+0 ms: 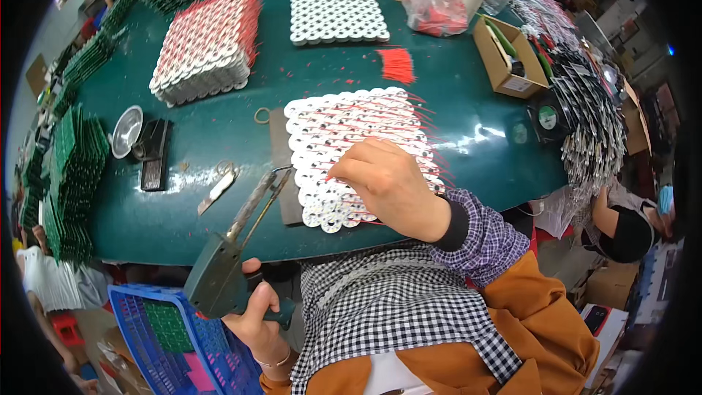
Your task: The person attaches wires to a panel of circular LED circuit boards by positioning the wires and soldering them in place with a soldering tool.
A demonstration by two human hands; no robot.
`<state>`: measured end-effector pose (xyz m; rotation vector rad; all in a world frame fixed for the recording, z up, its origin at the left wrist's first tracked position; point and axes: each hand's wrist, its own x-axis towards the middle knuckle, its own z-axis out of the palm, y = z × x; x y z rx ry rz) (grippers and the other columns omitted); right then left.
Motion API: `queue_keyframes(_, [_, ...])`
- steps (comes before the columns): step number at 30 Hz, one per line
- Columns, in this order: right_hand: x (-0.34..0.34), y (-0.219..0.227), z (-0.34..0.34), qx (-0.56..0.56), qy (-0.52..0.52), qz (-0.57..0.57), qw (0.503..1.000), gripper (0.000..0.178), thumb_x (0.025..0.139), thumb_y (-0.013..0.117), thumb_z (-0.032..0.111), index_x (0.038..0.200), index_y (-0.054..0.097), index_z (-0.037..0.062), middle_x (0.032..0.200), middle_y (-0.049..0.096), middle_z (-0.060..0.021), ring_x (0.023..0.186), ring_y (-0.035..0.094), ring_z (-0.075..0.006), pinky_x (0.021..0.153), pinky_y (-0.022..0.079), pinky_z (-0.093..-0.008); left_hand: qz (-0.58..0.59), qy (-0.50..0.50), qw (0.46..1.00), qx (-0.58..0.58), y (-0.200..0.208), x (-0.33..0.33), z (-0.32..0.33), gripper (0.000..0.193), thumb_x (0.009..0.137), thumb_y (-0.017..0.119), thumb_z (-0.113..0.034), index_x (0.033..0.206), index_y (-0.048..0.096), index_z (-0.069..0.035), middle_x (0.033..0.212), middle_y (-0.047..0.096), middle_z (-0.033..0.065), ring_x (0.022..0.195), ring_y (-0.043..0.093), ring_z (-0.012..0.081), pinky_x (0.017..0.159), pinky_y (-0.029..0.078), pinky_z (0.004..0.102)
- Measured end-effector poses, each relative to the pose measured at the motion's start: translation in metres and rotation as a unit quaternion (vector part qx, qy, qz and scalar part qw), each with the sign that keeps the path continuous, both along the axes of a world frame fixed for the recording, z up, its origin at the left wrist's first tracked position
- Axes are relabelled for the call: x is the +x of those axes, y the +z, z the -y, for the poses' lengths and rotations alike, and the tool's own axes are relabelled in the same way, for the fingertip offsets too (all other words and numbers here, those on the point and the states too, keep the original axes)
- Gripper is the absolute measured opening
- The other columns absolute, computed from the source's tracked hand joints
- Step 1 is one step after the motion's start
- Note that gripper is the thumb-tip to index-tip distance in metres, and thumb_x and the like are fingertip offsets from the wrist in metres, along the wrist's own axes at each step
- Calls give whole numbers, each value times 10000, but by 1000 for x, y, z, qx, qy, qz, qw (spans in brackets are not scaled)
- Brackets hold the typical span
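My left hand [257, 320] is wrapped round the handle of a dark green soldering gun [217, 276]. The gun's long metal barrel slants up to a bent tip at the left edge of a panel of white round circuit boards [307, 128]. Thin red wires [376, 106] stick out across many of the discs toward the right. Above the panel's lower middle, my right hand [387, 184] is closed in a pinch, with a short bit of red wire [330, 178] at its fingertips. The hand covers the boards beneath it. A brown flat board [281, 148] lies under the panel.
A tall stack of wired panels [201, 47] stands far left, a bare white panel [338, 16] far centre. Loose red wires [397, 66], a cardboard box [504, 66], a metal bowl [127, 132] and a black holder [153, 153] surround the work. A blue crate [142, 336] stands below the table.
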<state>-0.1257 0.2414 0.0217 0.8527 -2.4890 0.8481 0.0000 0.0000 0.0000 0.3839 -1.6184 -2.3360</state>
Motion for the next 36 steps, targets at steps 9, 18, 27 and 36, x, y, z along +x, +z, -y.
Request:
queue_keyframes(9, [-3,-47,32,21,-9,18,1000,182,752,631,-3,921,675,47,864,612,-70,836,596,-257,752,480,-383,69,-17,991,-117,-10,1,16,541,764,667,100,1288,540,52,1105,663,181,536,532,122,443,431,243])
queue_keyframes(18, [1,-62,31,38,-27,3,999,142,771,640,51,908,676,63,861,615,-50,829,593,-224,740,460,-359,67,-90,960,-256,-45,14,24,444,817,700,101,1241,585,41,1072,680,131,606,568,92,502,443,227])
queue_keyframes(27, [1,-62,31,37,-17,-11,999,126,774,652,77,897,679,69,861,617,-40,827,594,-218,732,467,-348,47,-116,941,-314,-46,10,22,402,839,736,50,1224,618,40,1077,704,109,742,621,96,637,502,237])
queue_keyframes(36, [2,-59,33,47,-23,4,999,128,777,658,68,904,675,66,871,614,-42,831,590,-218,728,475,-347,71,-89,935,-336,-46,7,17,326,758,847,-112,1024,691,-7,916,692,82,711,644,207,664,489,309])
